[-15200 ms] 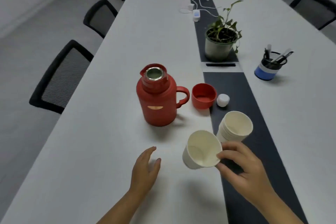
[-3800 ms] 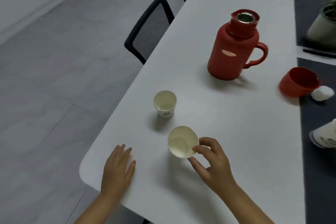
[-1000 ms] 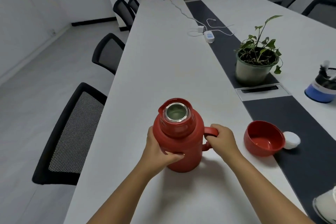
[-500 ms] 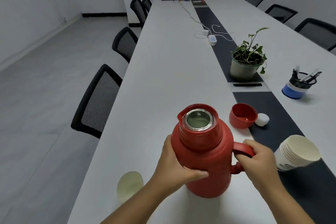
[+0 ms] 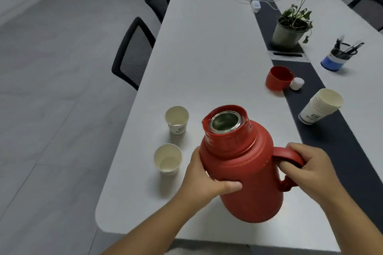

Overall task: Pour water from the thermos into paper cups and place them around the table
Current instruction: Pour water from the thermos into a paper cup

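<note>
The red thermos (image 5: 242, 167) is lifted off the white table (image 5: 207, 51) and tilted left, its steel mouth open. My right hand (image 5: 308, 172) grips its handle. My left hand (image 5: 205, 180) holds the body from the left side, thumb across the front. Two single paper cups stand upright left of the thermos, near the table's left edge: a far cup (image 5: 177, 120) and a near cup (image 5: 167, 159). The spout points toward them from the right. A stack of paper cups (image 5: 320, 108) lies tilted on the dark centre strip at the right.
The red thermos lid (image 5: 279, 78) and a white stopper (image 5: 296, 83) lie beyond the thermos. A potted plant (image 5: 291, 27), a blue pen holder (image 5: 336, 58) and a power strip with cables (image 5: 255, 4) sit further back. Black chairs (image 5: 132, 51) line the table's left side.
The thermos has come nearer the table end and leans left toward the two cups, both hands still on it. My view has dropped, showing both cups.
</note>
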### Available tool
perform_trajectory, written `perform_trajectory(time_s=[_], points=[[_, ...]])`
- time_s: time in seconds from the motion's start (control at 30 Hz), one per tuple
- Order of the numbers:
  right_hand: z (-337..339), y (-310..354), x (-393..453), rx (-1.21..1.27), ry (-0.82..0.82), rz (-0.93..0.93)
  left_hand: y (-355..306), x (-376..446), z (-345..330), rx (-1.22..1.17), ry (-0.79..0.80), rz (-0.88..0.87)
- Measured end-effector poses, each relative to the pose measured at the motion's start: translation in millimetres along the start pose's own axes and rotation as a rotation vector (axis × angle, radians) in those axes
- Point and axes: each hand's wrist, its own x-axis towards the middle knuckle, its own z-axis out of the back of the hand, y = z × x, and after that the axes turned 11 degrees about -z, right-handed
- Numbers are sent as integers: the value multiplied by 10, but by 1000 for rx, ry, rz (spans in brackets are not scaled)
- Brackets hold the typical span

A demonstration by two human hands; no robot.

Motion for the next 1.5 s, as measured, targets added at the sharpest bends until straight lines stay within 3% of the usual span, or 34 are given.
perform_trajectory(time_s=[0.43,0.9,1.5], points=[[-522,-143,-263,-90,126,-88,421,-495,248,-238,-16,191],[-656,110,-37,-320,224,-53,625,-485,268,-456,-71,199],[-786,252,-9,-477,244,-53,741,-497,334,-519,-81,174]])
